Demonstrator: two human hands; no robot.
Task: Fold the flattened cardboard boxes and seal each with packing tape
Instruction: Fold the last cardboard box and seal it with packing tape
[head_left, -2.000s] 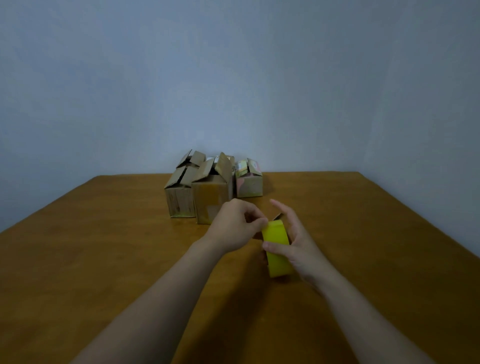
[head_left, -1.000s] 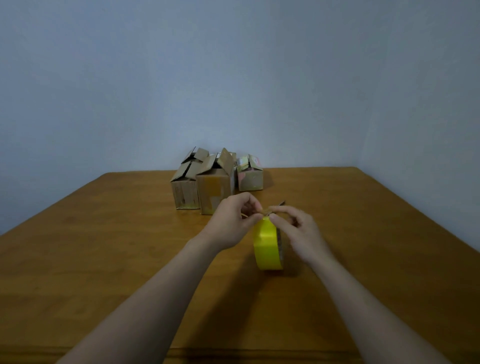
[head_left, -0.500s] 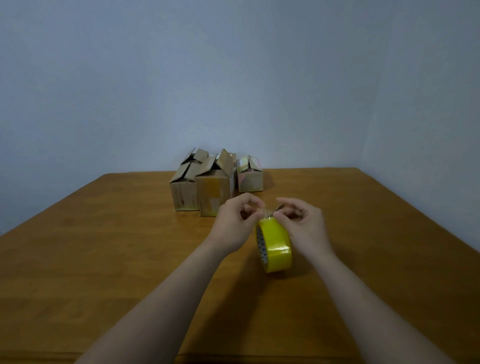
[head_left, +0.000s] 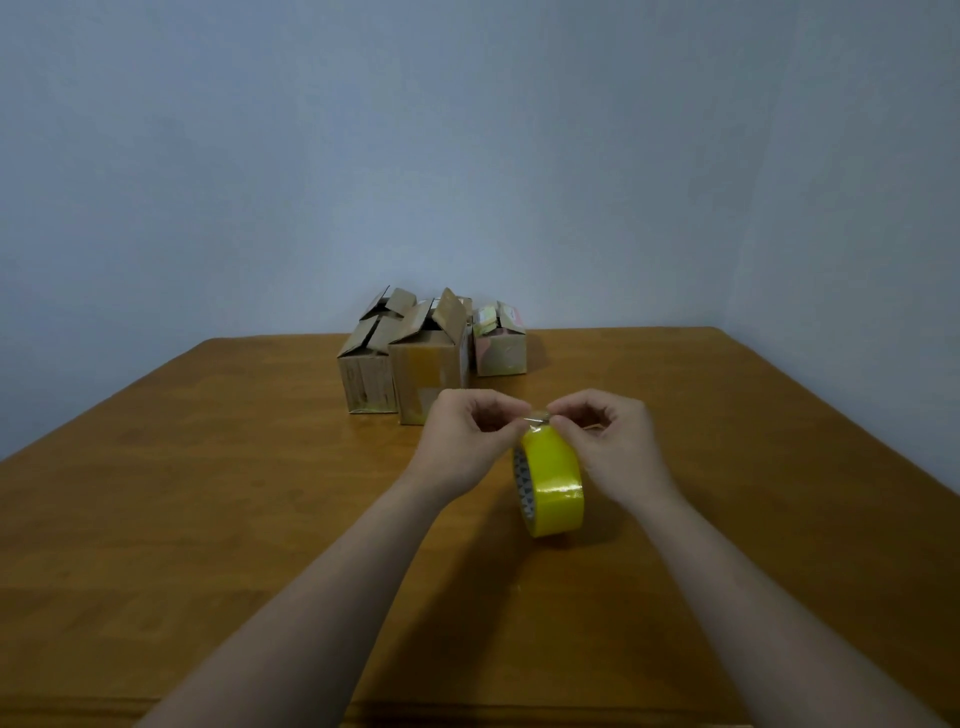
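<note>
Fingers of left hand (head_left: 462, 441) and right hand (head_left: 613, 448) pinch loose end atop tape roll (head_left: 558, 480) | open-flapped boxes (head_left: 426, 364) clustered beyond on table (head_left: 208, 493)

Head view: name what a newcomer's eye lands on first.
The bright yellow tape roll stands out mid-table, on edge, with the left hand and right hand pinching its loose end at the top. Behind it, a cluster of cardboard boxes with flaps up sits at the far edge of the wooden table.

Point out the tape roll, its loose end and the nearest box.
tape roll (head_left: 558, 483), head view, yellow outer band.
loose end (head_left: 540, 415), head view, pinched tab above the roll.
nearest box (head_left: 418, 371), head view, front wall.
</note>
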